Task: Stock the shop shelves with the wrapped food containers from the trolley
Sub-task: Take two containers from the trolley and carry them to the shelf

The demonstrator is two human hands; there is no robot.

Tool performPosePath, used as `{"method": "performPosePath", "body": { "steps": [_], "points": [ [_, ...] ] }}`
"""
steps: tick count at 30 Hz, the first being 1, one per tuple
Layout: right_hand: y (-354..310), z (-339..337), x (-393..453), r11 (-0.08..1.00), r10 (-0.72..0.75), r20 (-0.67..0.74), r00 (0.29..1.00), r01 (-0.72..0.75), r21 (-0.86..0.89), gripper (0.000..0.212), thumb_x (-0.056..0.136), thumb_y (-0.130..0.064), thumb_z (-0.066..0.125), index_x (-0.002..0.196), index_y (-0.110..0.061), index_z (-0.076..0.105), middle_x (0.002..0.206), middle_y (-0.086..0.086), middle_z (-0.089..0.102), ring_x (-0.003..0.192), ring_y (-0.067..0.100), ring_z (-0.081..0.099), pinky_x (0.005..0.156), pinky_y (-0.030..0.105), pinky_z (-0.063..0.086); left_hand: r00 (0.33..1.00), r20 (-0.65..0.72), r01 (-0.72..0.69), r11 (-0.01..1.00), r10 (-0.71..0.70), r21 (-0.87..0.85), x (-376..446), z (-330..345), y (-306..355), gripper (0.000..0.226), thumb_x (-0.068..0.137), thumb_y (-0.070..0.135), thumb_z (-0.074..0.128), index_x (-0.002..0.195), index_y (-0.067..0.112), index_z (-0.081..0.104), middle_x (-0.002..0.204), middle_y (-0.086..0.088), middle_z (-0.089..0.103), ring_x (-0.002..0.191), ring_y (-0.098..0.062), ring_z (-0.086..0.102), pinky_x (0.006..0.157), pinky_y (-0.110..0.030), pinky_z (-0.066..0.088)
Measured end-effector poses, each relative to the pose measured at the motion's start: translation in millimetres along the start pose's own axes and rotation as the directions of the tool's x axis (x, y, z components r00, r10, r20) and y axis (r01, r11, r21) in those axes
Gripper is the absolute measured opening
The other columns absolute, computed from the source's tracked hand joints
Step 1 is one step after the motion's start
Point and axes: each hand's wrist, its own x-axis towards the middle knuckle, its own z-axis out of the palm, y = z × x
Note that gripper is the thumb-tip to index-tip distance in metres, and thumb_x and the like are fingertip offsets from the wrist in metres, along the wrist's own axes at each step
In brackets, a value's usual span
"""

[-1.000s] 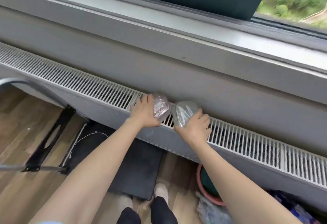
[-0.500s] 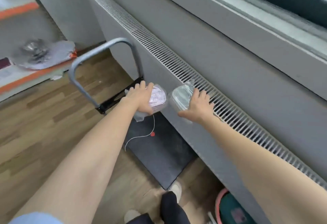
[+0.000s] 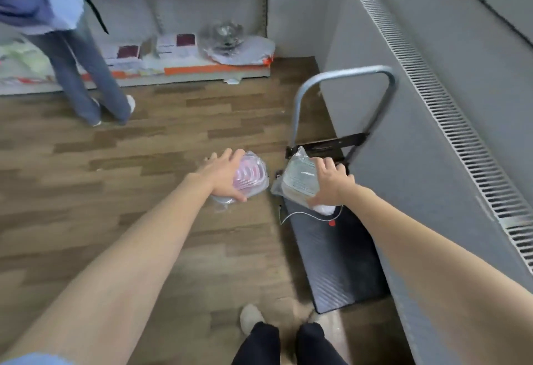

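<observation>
My left hand (image 3: 223, 176) grips a plastic-wrapped stack of pink-lidded containers (image 3: 251, 176), held above the wooden floor. My right hand (image 3: 330, 181) grips a second wrapped stack of clear, pale-lidded containers (image 3: 298, 180), held over the front end of the flat black trolley (image 3: 340, 258) with its grey handle (image 3: 343, 76). The orange-edged shop shelves (image 3: 184, 69) stand at the far side, with boxed goods and a wrapped bundle (image 3: 239, 44) on the lower shelf.
Another person in blue trousers (image 3: 86, 76) stands at the shelves on the left. A long grey radiator cover (image 3: 432, 105) runs along the right beside the trolley. My feet (image 3: 274, 327) are on open wooden floor between me and the shelves.
My view has swung left from the radiator and window to the shop floor and shelves. Both hands still hold their wrapped stacks, now carried over the floor and trolley.
</observation>
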Motion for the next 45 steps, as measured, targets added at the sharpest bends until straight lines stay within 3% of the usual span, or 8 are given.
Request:
{"method": "performPosePath", "body": {
  "steps": [5,9,13,19,25,33,38,45],
  "points": [
    [-109.9,-8.3,25.2,0.948,-0.271,0.072,0.960,0.279,-0.154,0.098,0.070,-0.038,0.077,0.143,-0.016,0.015,0.137,0.004,0.026,0.127,0.029,0.028,0.102,0.049,0.036,0.977,-0.040,0.205,0.972,-0.210,-0.113,-66.2,7.4,-100.3,0.115,0.062,0.052,0.081,0.146,0.015,0.012,0.146,-0.009,0.027,0.132,-0.037,0.031,0.109,-0.045,0.028],
    [-207.2,-16.3,45.3,0.850,-0.462,0.116,0.879,0.476,-0.228,0.108,0.070,-0.044,0.079,0.147,-0.016,0.009,0.142,0.005,0.025,0.131,0.031,0.028,0.103,0.049,0.035,0.903,-0.059,0.399,0.883,-0.425,-0.247,-127.8,20.2,-173.9,0.113,0.061,0.052,0.082,0.142,0.008,0.017,0.148,-0.011,0.029,0.133,-0.036,0.031,0.110,-0.041,0.028],
    [-304.0,-16.0,60.2,0.730,-0.617,0.172,0.768,0.640,-0.241,0.106,0.069,-0.043,0.079,0.147,-0.016,0.012,0.143,0.005,0.026,0.129,0.032,0.029,0.099,0.046,0.037,0.813,-0.017,0.555,0.784,-0.582,-0.279,-186.9,31.7,-236.7,0.097,0.061,0.051,0.081,0.131,0.011,0.027,0.141,-0.007,0.036,0.127,-0.032,0.037,0.101,-0.040,0.032],
    [-439.9,-22.3,90.0,0.457,-0.796,0.261,0.546,0.825,-0.332,0.097,0.069,-0.036,0.078,0.143,-0.017,0.018,0.134,0.004,0.030,0.125,0.030,0.031,0.097,0.045,0.036,0.639,0.020,0.734,0.602,-0.769,-0.315,-237.5,34.2,-315.8,0.096,0.059,0.052,0.081,0.129,0.013,0.028,0.139,-0.004,0.036,0.124,-0.030,0.039,0.100,-0.041,0.035],
    [-561.7,-43.2,113.5,0.259,-0.866,0.323,0.383,0.894,-0.365,0.099,0.067,-0.034,0.079,0.144,-0.020,0.018,0.137,0.003,0.031,0.126,0.030,0.032,0.097,0.044,0.037,0.494,0.031,0.797,0.438,-0.869,-0.415,-255.3,15.8,-376.6,0.098,0.062,0.045,0.082,0.133,0.008,0.026,0.140,-0.008,0.032,0.123,-0.031,0.034,0.098,-0.038,0.033],
    [-698.5,-34.4,134.0,0.125,-0.864,0.415,0.284,0.921,-0.369,0.099,0.065,-0.030,0.080,0.142,-0.019,0.019,0.135,0.005,0.032,0.127,0.030,0.031,0.095,0.042,0.038,0.345,0.065,0.836,0.276,-0.936,-0.474,-298.6,15.7,-467.5,0.095,0.063,0.053,0.078,0.132,0.011,0.027,0.137,-0.005,0.036,0.122,-0.030,0.039,0.089,-0.039,0.038],
    [-807.9,-22.7,144.7,0.077,-0.861,0.441,0.254,0.921,-0.381,0.104,0.066,-0.031,0.081,0.146,-0.023,0.015,0.140,0.003,0.028,0.129,0.030,0.029,0.100,0.044,0.039,0.304,0.089,0.832,0.219,-0.949,-0.509,-323.6,30.6,-566.3,0.092,0.061,0.054,0.080,0.125,0.008,0.031,0.131,-0.008,0.039,0.116,-0.031,0.042,0.093,-0.042,0.042],
    [-966.0,-30.3,150.2,0.124,-0.887,0.388,0.248,0.940,-0.318,0.106,0.067,-0.033,0.080,0.148,-0.024,0.011,0.138,0.002,0.031,0.123,0.028,0.032,0.097,0.039,0.040,0.318,0.063,0.830,0.245,-0.946,-0.501,-370.9,18.8,-724.1,0.096,0.064,0.053,0.079,0.130,0.008,0.028,0.131,-0.011,0.038,0.119,-0.032,0.041,0.089,-0.038,0.038]
  ]
}}
